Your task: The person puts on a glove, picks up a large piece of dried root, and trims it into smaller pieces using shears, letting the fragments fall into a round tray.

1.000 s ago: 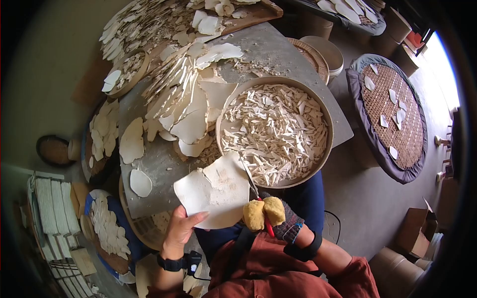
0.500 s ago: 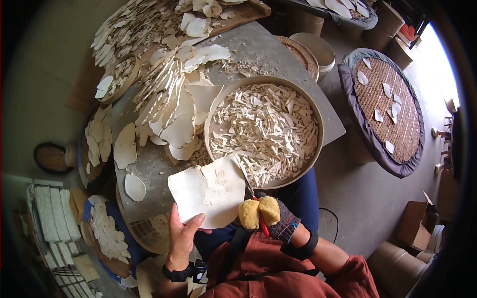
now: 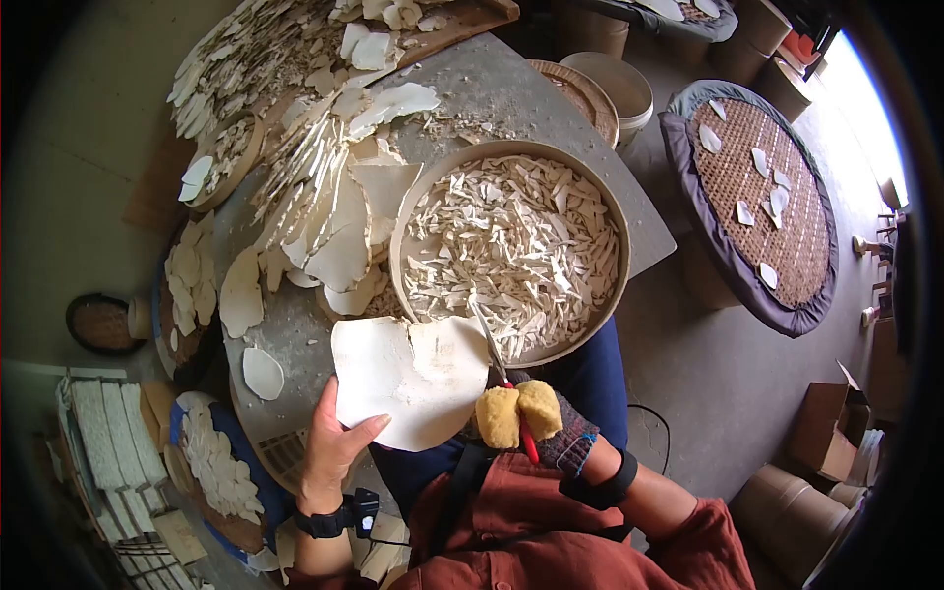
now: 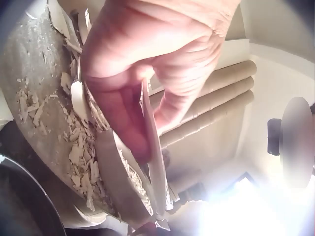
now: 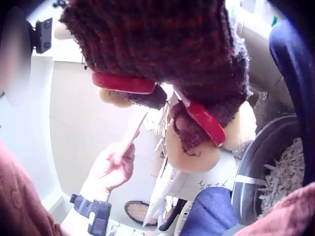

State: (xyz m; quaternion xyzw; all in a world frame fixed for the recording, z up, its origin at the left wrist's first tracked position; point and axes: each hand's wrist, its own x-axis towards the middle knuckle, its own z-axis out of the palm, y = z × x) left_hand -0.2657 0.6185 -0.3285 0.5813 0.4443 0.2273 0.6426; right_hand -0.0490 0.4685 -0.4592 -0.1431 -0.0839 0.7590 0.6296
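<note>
My bare left hand (image 3: pixel 334 442) pinches a thin, pale, brittle-looking sheet (image 3: pixel 393 388) with a ragged notch in its upper edge, the thumb on its face and the fingers behind. In the left wrist view the sheet (image 4: pixel 156 167) shows edge-on between thumb and fingers. My right hand (image 3: pixel 565 433), in a dark knitted glove, grips red-handled scissors (image 3: pixel 529 447) whose handles are padded with yellow sponge (image 3: pixel 538 408). The scissor blades (image 3: pixel 492 339) point away from me along the sheet's right edge. Gloved fingers wrap the red handles (image 5: pixel 206 123) in the right wrist view.
Just beyond, a round tray (image 3: pixel 398 261) is heaped with pale slivers. Stacked pale sheets (image 3: pixel 339 236) lean left of it on the grey table (image 3: pixel 472 84). A loose oval piece (image 3: pixel 263 374) lies near the table's left side. A round woven rack (image 3: pixel 737 187) stands at right.
The sheet has turned clockwise in my left hand's hold, so its upper edge now lies nearly level. The scissors stay by its right edge. The head view has shifted slightly.
</note>
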